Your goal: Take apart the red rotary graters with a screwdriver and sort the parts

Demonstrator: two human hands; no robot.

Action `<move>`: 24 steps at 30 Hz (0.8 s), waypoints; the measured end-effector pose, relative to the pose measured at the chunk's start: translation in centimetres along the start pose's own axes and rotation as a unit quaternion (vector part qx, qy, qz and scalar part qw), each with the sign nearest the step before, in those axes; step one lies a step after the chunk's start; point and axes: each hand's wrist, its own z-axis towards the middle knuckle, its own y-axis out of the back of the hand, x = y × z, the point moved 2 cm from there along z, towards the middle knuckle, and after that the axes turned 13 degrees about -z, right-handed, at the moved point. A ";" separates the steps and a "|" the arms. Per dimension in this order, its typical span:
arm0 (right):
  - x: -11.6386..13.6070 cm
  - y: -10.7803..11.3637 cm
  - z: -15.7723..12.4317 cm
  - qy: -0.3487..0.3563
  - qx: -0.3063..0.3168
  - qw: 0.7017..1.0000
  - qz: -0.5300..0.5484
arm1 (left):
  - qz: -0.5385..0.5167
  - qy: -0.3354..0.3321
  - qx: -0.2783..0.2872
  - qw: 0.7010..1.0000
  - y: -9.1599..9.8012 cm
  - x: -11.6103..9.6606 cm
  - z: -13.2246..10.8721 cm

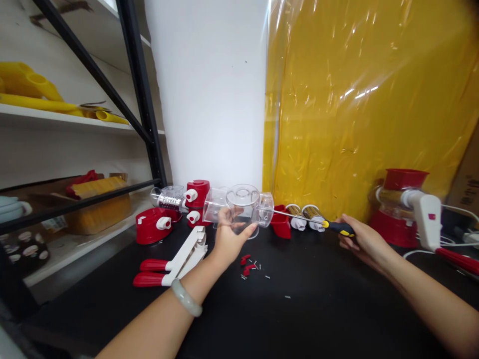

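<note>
A clear plastic housing (242,196) is in my left hand (232,237), whose fingers wrap around its underside. It has a round cap on top and a wide mouth to the left. My right hand (354,233) grips a screwdriver (339,228) by its black and yellow handle. The long metal shaft points left, its tip at the housing's right-hand tube; whether it touches a screw I cannot tell. Below my left hand, small red plastic pieces (247,269) and several loose screws (267,276) lie on the black table (307,319).
White cranks with red handles (164,271) lie at left, near red bases (151,227). Behind stand a red hopper piece (281,224) and grater drums (314,217). An assembled red and white grater (400,209) stands at right. A black-framed shelf (140,85) borders the left.
</note>
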 end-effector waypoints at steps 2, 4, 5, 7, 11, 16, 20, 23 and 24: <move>0.2 0.1 -0.1 0.011 -0.025 0.999 0.027 | -0.007 0.001 -0.001 1.000 0.0 0.1 0.0; 0.7 0.2 -0.3 0.006 -0.037 0.995 0.089 | -0.015 0.002 -0.004 1.000 0.1 0.3 0.1; 1.0 0.2 -0.4 0.002 -0.033 0.993 0.117 | -0.017 0.003 -0.003 1.000 0.2 0.3 0.1; 1.4 0.2 -0.7 -0.013 -0.013 0.989 0.146 | -0.019 0.002 -0.002 1.000 0.3 0.5 0.1; 1.5 -0.1 -1.0 -0.064 0.004 0.992 0.106 | -0.018 0.001 0.000 1.000 0.2 0.4 0.1; 0.4 -0.3 -0.6 -0.091 0.032 0.994 -0.053 | -0.007 0.003 0.005 1.000 0.0 0.1 0.0; 0.5 -0.6 -0.4 -0.002 -0.014 0.997 -0.075 | -0.019 0.002 0.006 1.000 0.1 0.5 0.1; 1.0 -0.8 -0.5 0.047 -0.046 0.998 0.003 | -0.026 0.004 0.003 1.000 0.2 0.7 0.2; 1.1 -0.8 -0.5 0.053 -0.056 0.997 0.029 | -0.025 0.005 0.001 1.000 0.2 0.6 0.2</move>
